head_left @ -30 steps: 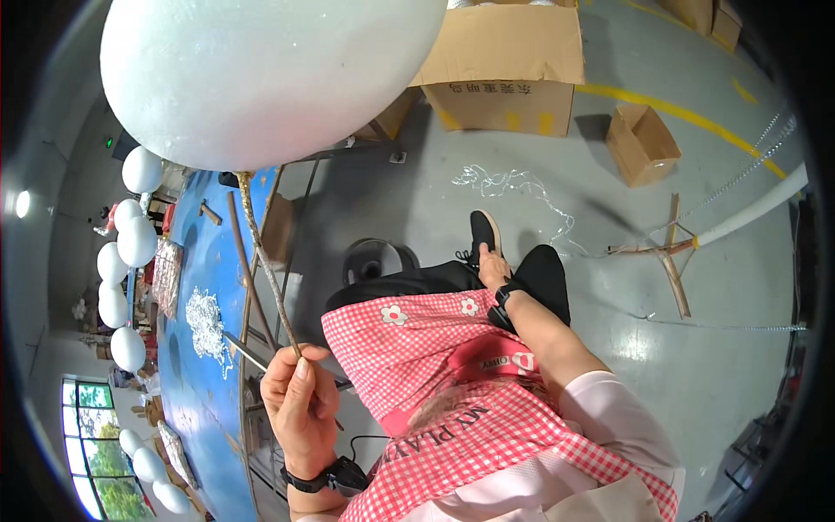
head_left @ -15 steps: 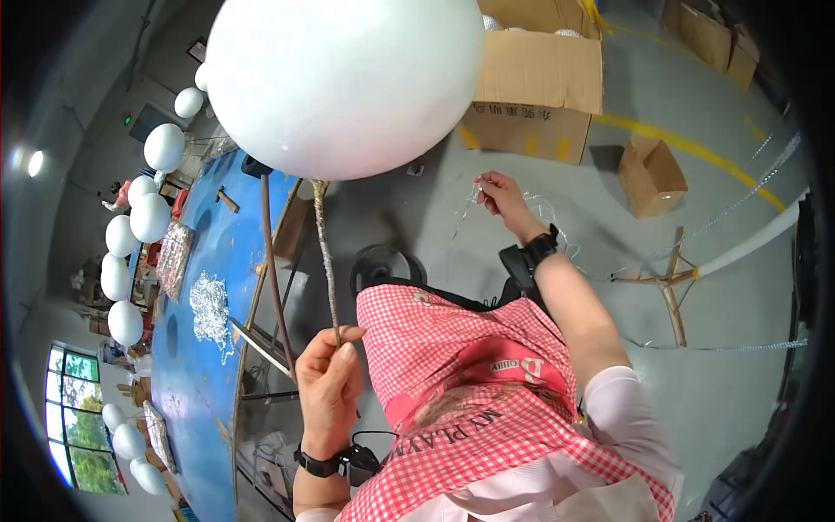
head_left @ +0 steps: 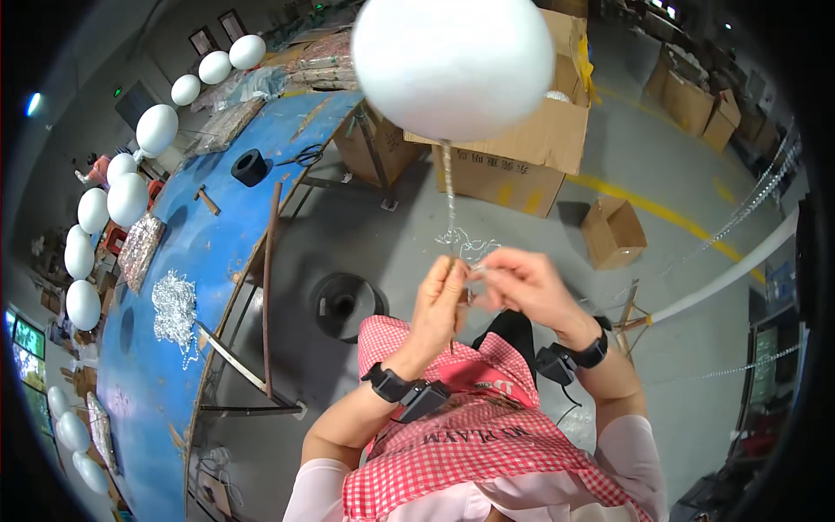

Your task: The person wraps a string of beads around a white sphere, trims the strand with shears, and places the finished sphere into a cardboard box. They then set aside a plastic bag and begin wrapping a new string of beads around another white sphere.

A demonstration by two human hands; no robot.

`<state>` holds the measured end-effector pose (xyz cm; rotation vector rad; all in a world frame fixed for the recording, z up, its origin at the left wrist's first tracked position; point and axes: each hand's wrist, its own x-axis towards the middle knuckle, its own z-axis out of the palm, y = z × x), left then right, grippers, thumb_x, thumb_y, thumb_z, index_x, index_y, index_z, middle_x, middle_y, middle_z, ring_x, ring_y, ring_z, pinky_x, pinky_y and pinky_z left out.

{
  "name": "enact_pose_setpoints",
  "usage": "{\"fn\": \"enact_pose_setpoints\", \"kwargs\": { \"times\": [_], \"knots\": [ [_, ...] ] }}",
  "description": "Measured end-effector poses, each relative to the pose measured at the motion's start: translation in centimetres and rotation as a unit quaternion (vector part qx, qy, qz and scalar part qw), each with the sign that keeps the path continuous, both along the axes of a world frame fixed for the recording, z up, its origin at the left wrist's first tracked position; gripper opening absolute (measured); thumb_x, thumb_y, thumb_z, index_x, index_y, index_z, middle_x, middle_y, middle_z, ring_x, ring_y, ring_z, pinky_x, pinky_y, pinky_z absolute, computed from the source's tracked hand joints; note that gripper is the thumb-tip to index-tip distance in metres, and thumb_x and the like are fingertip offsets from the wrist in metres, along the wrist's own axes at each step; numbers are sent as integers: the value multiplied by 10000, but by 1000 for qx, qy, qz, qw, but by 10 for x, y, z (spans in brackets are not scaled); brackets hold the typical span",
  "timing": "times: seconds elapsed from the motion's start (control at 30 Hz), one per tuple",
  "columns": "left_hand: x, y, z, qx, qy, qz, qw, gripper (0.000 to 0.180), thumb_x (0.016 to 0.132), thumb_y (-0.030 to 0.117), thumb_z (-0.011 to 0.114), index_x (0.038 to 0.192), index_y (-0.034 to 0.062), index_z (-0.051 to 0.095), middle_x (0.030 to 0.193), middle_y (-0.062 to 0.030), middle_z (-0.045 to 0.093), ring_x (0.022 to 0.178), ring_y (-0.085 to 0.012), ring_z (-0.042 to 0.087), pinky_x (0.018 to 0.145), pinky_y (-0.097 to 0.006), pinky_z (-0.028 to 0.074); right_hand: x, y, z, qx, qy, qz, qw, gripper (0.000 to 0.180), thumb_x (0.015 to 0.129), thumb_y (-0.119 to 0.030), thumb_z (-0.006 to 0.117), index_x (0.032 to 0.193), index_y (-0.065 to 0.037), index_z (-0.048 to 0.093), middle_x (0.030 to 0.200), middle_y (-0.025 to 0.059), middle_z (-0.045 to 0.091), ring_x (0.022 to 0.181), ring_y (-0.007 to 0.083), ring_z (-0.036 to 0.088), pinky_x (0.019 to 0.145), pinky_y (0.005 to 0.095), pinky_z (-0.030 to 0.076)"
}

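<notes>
the left hand [head_left: 437, 303] pinches a thin stick [head_left: 450, 187] running up to a white ball [head_left: 452, 65] at twelve o'clock; the right hand [head_left: 529, 291], beside it at three o'clock, pinches a silvery strand [head_left: 477, 269].

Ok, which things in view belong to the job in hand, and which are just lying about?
Job in hand:
white ball
stick, in the left hand
silvery string, apparently in the right hand

Just lying about, it seems:
hammer, scissors, black roll on the table
small open box on the floor
</notes>
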<state>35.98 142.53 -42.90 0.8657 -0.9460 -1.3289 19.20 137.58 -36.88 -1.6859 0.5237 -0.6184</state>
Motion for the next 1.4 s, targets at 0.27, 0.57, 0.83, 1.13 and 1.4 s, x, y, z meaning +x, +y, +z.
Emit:
{"fn": "enact_pose_setpoints", "kwargs": {
  "times": [0.27, 0.57, 0.83, 1.13, 1.4],
  "knots": [
    [16, 2, -10, 31, 3, -41, 999, 245, 990, 338, 429, 903, 118, 494, 916, -18, 614, 523, -36, 490, 407, -157, 289, -121, 19, 70, -21, -539, -303, 786, 170, 963, -140, 485, 1072, -15, 520, 670, -33, 381, 498, 59, 307, 411, 215, 248],
    [78, -6, -21, 36, 13, -10, 999, 246, 990, 343, 425, 921, 110, 462, 931, -75, 587, 525, -52, 485, 372, -144, 230, -240, 52, 50, -260, -402, -709, 518, 250, 972, -198, 457, 1065, 14, 552, 1198, 115, 584, 680, 123, 477, 594, 223, 363],
    [96, -12, -11, 51, 23, 28, 998, 257, 981, 352, 448, 896, 110, 458, 859, -68, 605, 517, -62, 539, 366, -148, 265, -300, 81, -126, -214, -80, -846, 482, 277, 984, -240, 416, 1039, 3, 536, 1089, 86, 650, 634, 61, 502, 446, 158, 317],
    [109, -20, -11, 53, -15, 36, 998, 251, 981, 336, 455, 898, 102, 490, 828, -34, 602, 520, -44, 510, 411, -152, 301, -383, 126, -332, 59, 101, -870, 479, 188, 901, -178, 463, 877, -39, 587, 735, 54, 605, 525, 153, 493, 415, 283, 375],
    [84, -23, -10, 57, -9, 18, 998, 227, 980, 317, 465, 914, 103, 495, 784, -3, 573, 549, -31, 464, 447, -157, 342, -112, -6, -243, -12, 270, -289, 918, 194, 883, -172, 568, 963, -11, 641, 886, 122, 665, 779, 198, 623, 729, 299, 490]
  ]
}}
